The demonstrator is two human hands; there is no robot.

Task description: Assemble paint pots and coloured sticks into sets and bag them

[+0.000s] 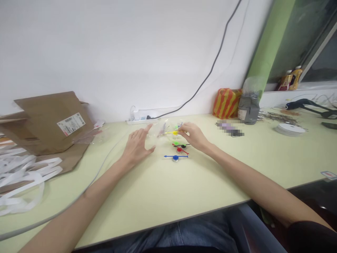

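My left hand (pixel 137 144) is open, thumb and fingers spread, just left of a clear plastic bag (pixel 155 130). Whether it touches the bag I cannot tell. With its fingers pinched, my right hand (pixel 194 136) holds a yellow arrow spinner (pixel 174 133) by its right end. Nearer me on the table lie more arrow spinners: a blue spinner (pixel 175 157) with a clear round base, a red spinner (pixel 179 150) and a black spinner (pixel 183 146). Bright green parts show beside them, partly overlapped. Small colored pieces behind the yellow spinner are blurred.
On the left stand a torn cardboard box (pixel 50 126) and a heap of white strips (pixel 23 175). A grey cable (pixel 100 168) crosses the table (pixel 158 196) there. Along the wall are a power strip (pixel 139 119), a striped bag (pixel 225 103) and a grey bag (pixel 249 109); a white spool (pixel 289 129) lies right.
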